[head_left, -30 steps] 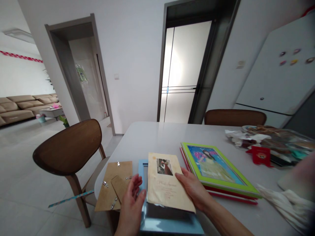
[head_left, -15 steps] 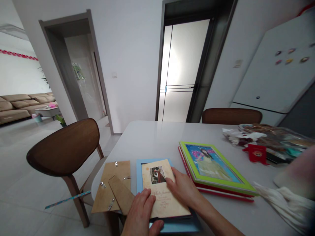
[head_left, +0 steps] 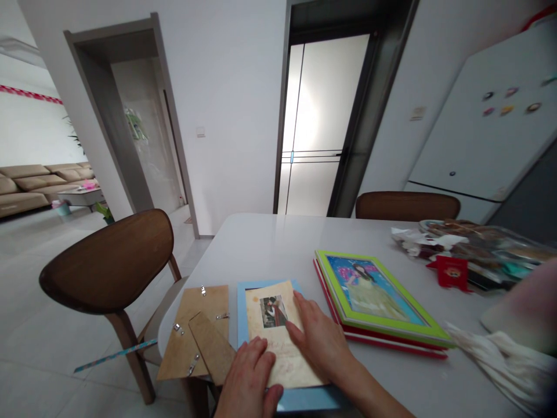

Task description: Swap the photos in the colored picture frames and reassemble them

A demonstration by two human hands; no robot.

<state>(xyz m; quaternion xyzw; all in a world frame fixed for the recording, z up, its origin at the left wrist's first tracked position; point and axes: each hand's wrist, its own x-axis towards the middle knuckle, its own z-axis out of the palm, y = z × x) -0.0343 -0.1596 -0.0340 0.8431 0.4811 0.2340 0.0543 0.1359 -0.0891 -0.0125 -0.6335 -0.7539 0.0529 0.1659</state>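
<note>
Backing board [head_left: 202, 307] lies at left of table [head_left: 270, 244]; left hand [head_left: 250, 374], flat and unclosed, rests on paper sheet [head_left: 285, 354] laid over blue frame [head_left: 308, 399]; right hand [head_left: 322, 339] touches sheet's right side, grip cannot be told; green frame [head_left: 387, 323] lies farther right

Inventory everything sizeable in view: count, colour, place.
Table: 1, white, centre
Printed sheet: 1, cream, near centre
Frame: 1, light blue, beneath sheet
Backing board: 1, brown, left
Picture frame: 1, green, right
Stack beneath: count unclear, mainly red, right
Flat item: 1, red, right
Bagged items: count unclear, mixed, right
Cloth: count unclear, white, lower right
Blurred object: 1, pinkish, right edge
Chairs: 2, brown, left and back
Patterned strip: 1, blue, left
Fridge: 1, white, back right
Door: 1, pale, back
Sofa: 1, beige, far left
Low table: 1, grey, far left
Left hand: 1, bare, on sheet
Right hand: 1, bare, on sheet
</note>
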